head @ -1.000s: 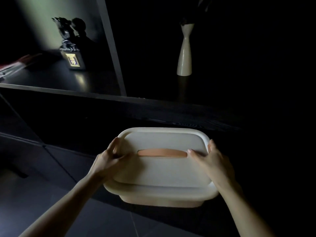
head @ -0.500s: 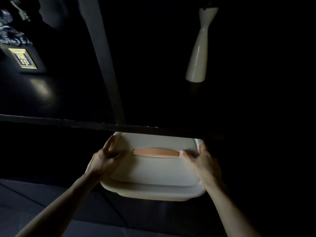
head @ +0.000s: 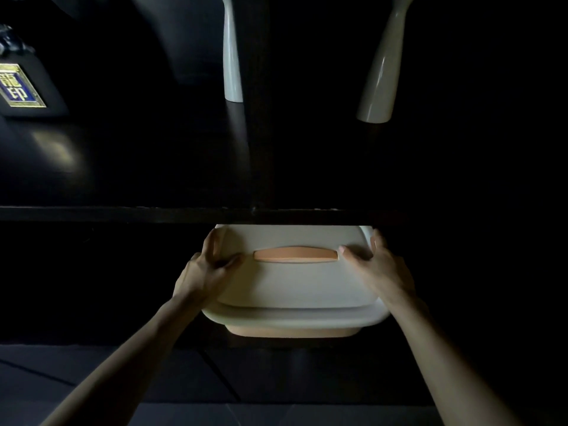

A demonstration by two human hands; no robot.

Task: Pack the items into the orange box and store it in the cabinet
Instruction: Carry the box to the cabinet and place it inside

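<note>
The orange box (head: pixel 293 332) wears a white lid (head: pixel 295 284) with an orange handle (head: pixel 295 253) across its top. Its far end sits under the dark cabinet shelf edge (head: pixel 276 215) and is hidden there. My left hand (head: pixel 206 270) grips the lid's left side, thumb on top and fingers over the edge. On the right side, my right hand (head: pixel 376 265) grips the lid the same way. The box's contents are hidden by the lid.
A tall white vase (head: pixel 381 72) stands on the upper shelf at the right, with its reflection (head: pixel 232 56) to its left. A dark statue base with a gold and blue plaque (head: pixel 20 87) stands at the far left. Grey floor lies below.
The box has moved forward and slid farther under the shelf edge, both hands still holding its sides. The view has dropped and come closer to the cabinet.
</note>
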